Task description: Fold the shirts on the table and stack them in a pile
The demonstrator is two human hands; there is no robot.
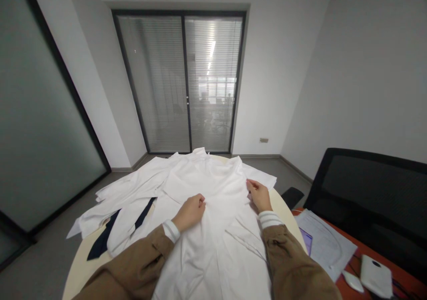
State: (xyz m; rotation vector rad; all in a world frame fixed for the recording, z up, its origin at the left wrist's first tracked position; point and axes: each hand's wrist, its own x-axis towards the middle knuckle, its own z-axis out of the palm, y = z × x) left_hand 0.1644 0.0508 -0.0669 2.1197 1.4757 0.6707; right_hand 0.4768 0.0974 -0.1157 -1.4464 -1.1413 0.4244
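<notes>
Left hand (190, 212), right hand (259, 195) well apart, both on white dress shirt (216, 251), lower centre, spread over round table (85, 269); grip on cloth cannot be told. Navy necktie (103, 240) lower left, beside white sleeve (128, 193).

Daylight comes softly through the slatted blinds (213, 82) ahead of me, glowing brightest at the right pane; the white shirt (207, 255) shows faint shadows, and my view bends wide at the edges.

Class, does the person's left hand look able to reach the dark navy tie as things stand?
Probably yes. The left hand rests on the white shirt, near the dark navy tie, with only cloth between them. A white sleeve covers the tie's middle, but its narrow end lies exposed.
</notes>
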